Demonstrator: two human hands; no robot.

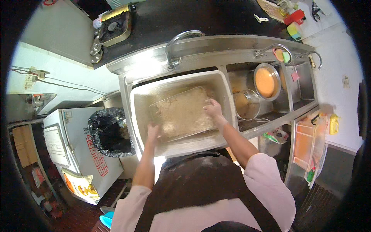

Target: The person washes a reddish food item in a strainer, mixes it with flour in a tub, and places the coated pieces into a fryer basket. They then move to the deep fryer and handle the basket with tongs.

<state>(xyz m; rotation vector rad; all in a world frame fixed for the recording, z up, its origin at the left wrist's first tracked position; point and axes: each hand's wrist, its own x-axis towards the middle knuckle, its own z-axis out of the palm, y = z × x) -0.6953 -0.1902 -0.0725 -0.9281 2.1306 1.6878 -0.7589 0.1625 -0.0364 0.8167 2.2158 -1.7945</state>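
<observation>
A large white plastic tub [185, 149] sits in the left basin of a stainless steel sink, with cloudy brownish liquid in it. Inside the tub a shallow, see-through rectangular tray [184, 113] lies at a slant, its right end higher in the picture. My right hand [213, 108] grips the tray's right edge with bent fingers. At the tray's left edge is my left hand [154, 132], blurred, its fingertips hard to make out. Whether the tray is under the liquid or just holds some, I cannot tell.
A chrome faucet [171, 55] arches behind the tub. The right basin holds a metal bowl [277, 87] of orange liquid and a clear round container [247, 104]. A bin lined with a black bag [108, 133] and a white chest freezer [87, 139] stand left. A portable gas stove [116, 29] is on the counter.
</observation>
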